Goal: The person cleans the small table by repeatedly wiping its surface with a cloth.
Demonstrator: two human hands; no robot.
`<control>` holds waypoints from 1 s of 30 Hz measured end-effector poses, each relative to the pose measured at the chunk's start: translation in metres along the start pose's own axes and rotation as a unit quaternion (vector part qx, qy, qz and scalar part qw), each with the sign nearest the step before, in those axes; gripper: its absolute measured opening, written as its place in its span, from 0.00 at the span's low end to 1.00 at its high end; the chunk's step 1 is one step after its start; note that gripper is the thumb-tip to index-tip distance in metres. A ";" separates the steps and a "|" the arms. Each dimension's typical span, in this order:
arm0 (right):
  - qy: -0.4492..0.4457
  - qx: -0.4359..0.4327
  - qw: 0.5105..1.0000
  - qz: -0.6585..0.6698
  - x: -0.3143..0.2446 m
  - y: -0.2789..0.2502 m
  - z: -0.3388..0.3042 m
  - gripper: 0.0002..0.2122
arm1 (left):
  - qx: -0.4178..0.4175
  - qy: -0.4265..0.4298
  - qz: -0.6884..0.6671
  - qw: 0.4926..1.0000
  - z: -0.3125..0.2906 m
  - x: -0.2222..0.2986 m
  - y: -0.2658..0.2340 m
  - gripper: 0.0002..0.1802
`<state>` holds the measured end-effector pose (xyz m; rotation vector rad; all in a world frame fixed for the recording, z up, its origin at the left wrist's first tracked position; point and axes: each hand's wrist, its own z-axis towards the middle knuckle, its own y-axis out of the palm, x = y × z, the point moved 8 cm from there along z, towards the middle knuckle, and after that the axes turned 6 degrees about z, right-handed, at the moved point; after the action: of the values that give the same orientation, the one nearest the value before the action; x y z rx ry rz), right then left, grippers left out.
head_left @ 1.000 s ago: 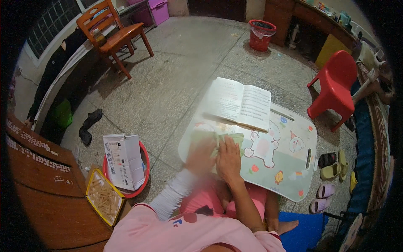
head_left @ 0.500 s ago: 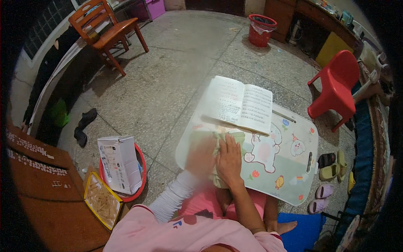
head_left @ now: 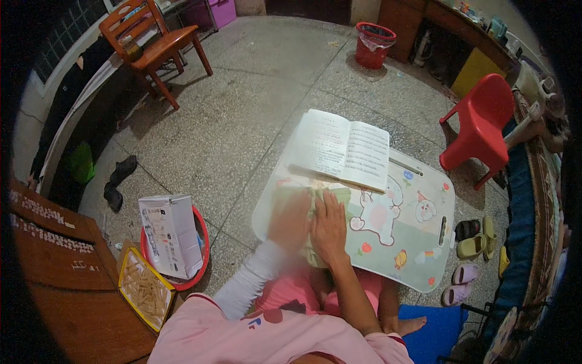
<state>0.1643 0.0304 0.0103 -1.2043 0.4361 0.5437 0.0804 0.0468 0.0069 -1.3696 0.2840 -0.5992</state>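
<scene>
A pale green piece of fabric (head_left: pixel 316 253) lies on the near left part of a small folding table (head_left: pixel 400 276) printed with cartoon animals. My right hand (head_left: pixel 328 227) rests flat on it, fingers stretched forward and side by side. Close on its left is my left hand (head_left: pixel 290 219), also over the fabric, with its fingers smeared by a haze. A white sleeve covers my left forearm (head_left: pixel 250 276). Beyond both hands an open notebook (head_left: pixel 345 148) with handwritten pages lies on the table's far left part.
To the left, a white box (head_left: pixel 170 236) stands in a red basin (head_left: pixel 200 273), beside a yellow-edged tray (head_left: pixel 144 288) of thin light sticks. A red plastic chair (head_left: pixel 485 121) and several slippers (head_left: pixel 473 246) are at the right. A wooden chair (head_left: pixel 160 51) and red bin (head_left: pixel 373 48) stand farther off.
The whole view has shifted slightly. Both hands stay over the green fabric in nearly the same places, and the notebook still lies open.
</scene>
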 end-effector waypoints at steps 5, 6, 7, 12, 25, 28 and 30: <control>-0.033 0.023 0.999 -0.011 -0.001 0.000 -0.001 0.20 | 0.024 0.011 0.003 1.000 -0.001 -0.001 0.004 0.31; -0.029 0.020 0.999 -0.011 0.001 0.002 -0.001 0.20 | 0.014 0.006 0.008 1.000 0.000 -0.002 0.007 0.31; -0.031 0.023 0.999 -0.011 0.001 0.001 -0.003 0.20 | 0.004 0.000 0.013 1.000 0.001 -0.003 0.010 0.31; -0.030 0.030 0.999 -0.018 0.004 0.001 -0.009 0.21 | -0.004 -0.004 0.020 1.000 -0.002 0.000 0.006 0.30; 0.041 -0.016 0.998 -0.049 0.021 -0.005 -0.054 0.21 | -0.074 -0.005 0.111 0.991 -0.030 0.018 0.032 0.31; 0.041 -0.015 0.997 -0.071 0.016 -0.013 -0.061 0.22 | 0.034 0.037 0.132 0.990 -0.037 0.028 0.023 0.31; 0.067 -0.044 0.993 -0.091 0.012 -0.018 -0.067 0.22 | 0.021 0.033 0.106 0.994 -0.039 0.029 0.023 0.30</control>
<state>0.1824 -0.0360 -0.0035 -1.3560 0.4150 0.3293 0.0891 0.0003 -0.0188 -1.2616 0.4608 -0.4709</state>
